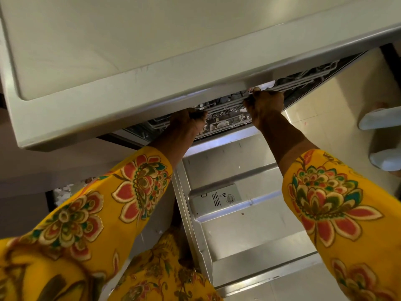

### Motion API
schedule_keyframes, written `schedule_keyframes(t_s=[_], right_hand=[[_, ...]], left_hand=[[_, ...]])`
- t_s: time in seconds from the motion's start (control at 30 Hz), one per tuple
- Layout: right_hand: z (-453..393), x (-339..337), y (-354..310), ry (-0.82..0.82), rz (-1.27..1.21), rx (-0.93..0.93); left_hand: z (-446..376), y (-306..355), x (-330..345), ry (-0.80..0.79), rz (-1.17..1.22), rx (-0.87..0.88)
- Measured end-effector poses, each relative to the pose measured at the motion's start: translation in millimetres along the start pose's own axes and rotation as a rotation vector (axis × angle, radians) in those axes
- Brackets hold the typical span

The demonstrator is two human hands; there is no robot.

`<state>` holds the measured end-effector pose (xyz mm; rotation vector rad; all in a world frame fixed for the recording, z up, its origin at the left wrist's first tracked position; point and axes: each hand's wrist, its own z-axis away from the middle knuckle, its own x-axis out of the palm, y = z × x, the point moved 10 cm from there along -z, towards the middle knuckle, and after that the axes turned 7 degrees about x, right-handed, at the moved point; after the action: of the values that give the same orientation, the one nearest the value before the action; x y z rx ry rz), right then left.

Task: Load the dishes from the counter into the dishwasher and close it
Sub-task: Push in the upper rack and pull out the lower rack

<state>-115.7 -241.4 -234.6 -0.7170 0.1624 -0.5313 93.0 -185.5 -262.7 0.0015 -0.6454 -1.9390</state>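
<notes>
Both hands grip the front rail of the dishwasher's rack under the counter edge.

The left hand (188,120) curls its fingers over the front rail of the grey wire rack (225,109), and the right hand (265,103) grips the same rail further along to the right, thumb on top and fingers wrapped round the wire. Between the two grips, dark and pale dishes show inside the rack, too crowded to tell apart. Just above the knuckles the pale counter (152,44) overhangs and hides the rest of the rack. Below the wrists the open dishwasher door (249,233) lies flat, its detergent dispenser (217,199) facing up. Yellow flowered sleeves (121,200) cover both forearms. Right of the right hand, on the tiled floor (321,101), stand another person's feet in pale footwear (379,118).
</notes>
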Motion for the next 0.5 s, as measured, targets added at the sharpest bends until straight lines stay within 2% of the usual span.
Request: schedule_keyframes(t_s=[0.3,0.5], right_hand=[[3,5,-2,-0.103,0.026,-0.078],[-5,-3,7,-0.022,-0.039,-0.02]], left_hand=[[17,-3,1,-0.124,-0.035,0.073],[21,-8,3,-0.136,0.027,0.115]])
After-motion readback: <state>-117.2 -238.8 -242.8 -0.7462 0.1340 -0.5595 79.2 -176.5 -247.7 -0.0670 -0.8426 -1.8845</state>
